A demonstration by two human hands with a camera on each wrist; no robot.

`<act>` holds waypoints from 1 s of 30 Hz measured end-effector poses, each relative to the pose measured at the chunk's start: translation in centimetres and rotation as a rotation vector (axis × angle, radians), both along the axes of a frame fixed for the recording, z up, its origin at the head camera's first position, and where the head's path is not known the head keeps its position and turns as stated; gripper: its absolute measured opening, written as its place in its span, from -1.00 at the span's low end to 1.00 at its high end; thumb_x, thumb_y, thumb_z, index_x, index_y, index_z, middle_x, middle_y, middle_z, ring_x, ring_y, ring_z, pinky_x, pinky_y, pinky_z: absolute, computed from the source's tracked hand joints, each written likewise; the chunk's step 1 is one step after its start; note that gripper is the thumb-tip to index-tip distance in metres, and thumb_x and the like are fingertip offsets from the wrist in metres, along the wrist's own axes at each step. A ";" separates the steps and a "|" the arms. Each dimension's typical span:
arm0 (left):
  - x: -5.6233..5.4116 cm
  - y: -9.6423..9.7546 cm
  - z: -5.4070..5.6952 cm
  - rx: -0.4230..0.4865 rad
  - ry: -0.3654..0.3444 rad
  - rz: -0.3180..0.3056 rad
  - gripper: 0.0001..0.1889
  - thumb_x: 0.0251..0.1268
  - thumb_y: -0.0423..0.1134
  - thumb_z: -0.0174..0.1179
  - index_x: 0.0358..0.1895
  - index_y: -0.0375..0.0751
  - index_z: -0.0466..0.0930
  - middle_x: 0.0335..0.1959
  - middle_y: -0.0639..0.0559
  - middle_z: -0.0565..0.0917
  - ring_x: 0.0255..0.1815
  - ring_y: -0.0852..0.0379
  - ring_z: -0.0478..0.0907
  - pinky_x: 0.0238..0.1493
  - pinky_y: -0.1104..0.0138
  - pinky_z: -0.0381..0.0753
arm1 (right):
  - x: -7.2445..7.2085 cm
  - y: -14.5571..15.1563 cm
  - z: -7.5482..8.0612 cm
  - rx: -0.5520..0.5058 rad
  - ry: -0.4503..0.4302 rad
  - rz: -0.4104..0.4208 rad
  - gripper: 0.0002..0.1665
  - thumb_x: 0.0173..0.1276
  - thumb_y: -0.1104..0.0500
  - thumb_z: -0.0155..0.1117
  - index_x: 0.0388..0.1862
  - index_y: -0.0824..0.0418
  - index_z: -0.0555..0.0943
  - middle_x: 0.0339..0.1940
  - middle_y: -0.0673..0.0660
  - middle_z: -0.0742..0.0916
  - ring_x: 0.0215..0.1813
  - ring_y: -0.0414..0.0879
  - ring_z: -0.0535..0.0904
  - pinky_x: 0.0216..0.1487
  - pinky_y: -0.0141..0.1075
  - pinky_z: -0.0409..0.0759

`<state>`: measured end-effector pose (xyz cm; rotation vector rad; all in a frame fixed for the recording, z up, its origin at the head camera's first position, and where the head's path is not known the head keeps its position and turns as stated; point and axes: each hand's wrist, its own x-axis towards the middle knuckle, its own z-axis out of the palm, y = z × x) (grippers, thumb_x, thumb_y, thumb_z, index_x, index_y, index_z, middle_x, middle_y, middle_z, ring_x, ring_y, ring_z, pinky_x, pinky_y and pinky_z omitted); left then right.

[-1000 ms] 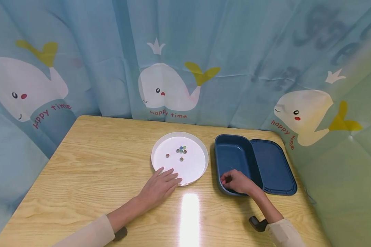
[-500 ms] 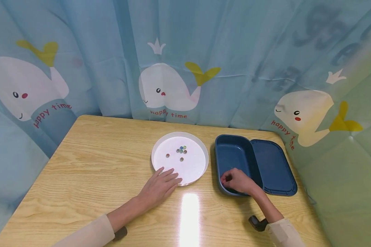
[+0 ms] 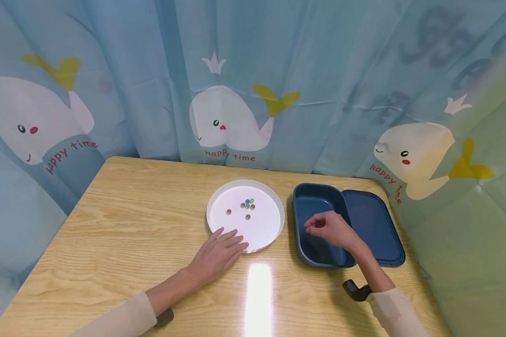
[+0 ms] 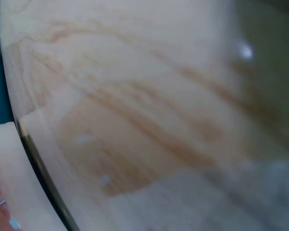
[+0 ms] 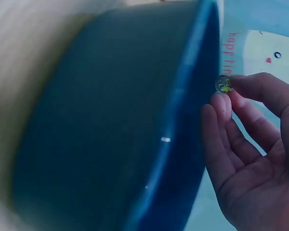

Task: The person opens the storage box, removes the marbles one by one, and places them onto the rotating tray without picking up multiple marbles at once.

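Note:
My right hand (image 3: pixel 332 228) is over the blue box (image 3: pixel 318 260), pinching a clear glass marble (image 5: pixel 224 84) with a yellow-green swirl between thumb and fingertips. In the right wrist view the box's wall (image 5: pixel 101 115) fills the left side, beside the fingers. My left hand (image 3: pixel 219 255) lies with fingers spread and straight, fingertips on the near rim of the round white tray (image 3: pixel 236 238). Several glass marbles (image 3: pixel 247 206) sit in that tray, most in a cluster, with one (image 3: pixel 229 212) off to the left.
A dark blue lid (image 3: pixel 373 229) lies right of the box. The wooden table (image 3: pixel 143 215) extends left of the tray. A blue curtain (image 3: pixel 236 47) with whale prints hangs behind the table and along its right side.
My right hand has risen from the near left corner of the box, now holding the marble in view above it. The left hand and the tray's marbles stay in place.

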<state>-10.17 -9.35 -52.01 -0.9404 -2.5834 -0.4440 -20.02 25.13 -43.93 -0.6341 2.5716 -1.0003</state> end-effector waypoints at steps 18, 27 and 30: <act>0.0 0.2 -0.1 -0.020 0.016 0.002 -0.72 0.39 -0.19 0.21 0.11 -0.02 0.68 0.11 0.00 0.69 0.29 -0.05 0.50 0.34 -0.05 0.33 | -1.5 -7.0 1.4 -0.098 0.055 0.035 -0.82 0.38 0.22 0.33 -0.14 0.29 0.76 -0.27 0.00 0.75 -0.24 -0.13 0.65 -0.19 -0.22 0.65; 0.0 0.1 0.0 -0.022 0.000 0.007 -0.72 0.42 -0.18 0.17 0.13 -0.01 0.68 0.13 0.02 0.68 0.31 -0.03 0.49 0.36 -0.05 0.32 | -2.8 -10.0 0.1 -0.075 0.076 -0.003 -0.85 0.35 0.19 0.38 -0.17 0.23 0.78 -0.31 -0.01 0.76 -0.25 -0.15 0.65 -0.18 -0.26 0.65; 0.0 0.1 0.0 -0.017 0.013 0.002 -0.71 0.40 -0.19 0.19 0.13 -0.02 0.68 0.12 0.01 0.69 0.29 -0.05 0.50 0.34 -0.06 0.34 | -3.1 -10.8 -0.3 -0.070 0.093 -0.012 -0.86 0.34 0.21 0.39 -0.18 0.24 0.78 -0.30 0.02 0.77 -0.26 -0.13 0.65 -0.18 -0.25 0.66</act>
